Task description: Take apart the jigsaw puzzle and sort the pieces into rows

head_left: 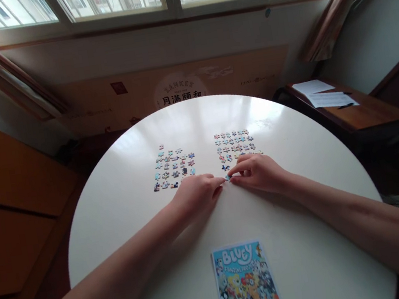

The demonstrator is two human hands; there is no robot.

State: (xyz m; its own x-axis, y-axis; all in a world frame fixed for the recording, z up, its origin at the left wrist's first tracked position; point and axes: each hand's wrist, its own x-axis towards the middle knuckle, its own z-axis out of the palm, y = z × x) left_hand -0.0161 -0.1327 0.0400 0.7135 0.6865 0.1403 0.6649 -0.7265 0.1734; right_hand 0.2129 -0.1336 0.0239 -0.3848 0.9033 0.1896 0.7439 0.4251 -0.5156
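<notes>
Small puzzle pieces lie in rows on a round white table point(129, 231), in a left group point(174, 165) and a right group point(235, 140). Between the groups' near edges, my left hand point(200, 190) reaches a fingertip to a small blue piece point(227, 178). On that piece's other side is my right hand point(258, 170), its thumb and index finger pinched on it. The left hand's remaining fingers are curled under and partly hidden. Both hands cover parts of the nearest rows.
A colourful "Bluey" picture sheet point(246, 283) lies near the table's front edge. Right of the table stands a brown wooden desk point(375, 109) with papers point(331, 98) and pens. Windows and a wall are beyond, with an orange-brown cabinet point(14, 199) at the left.
</notes>
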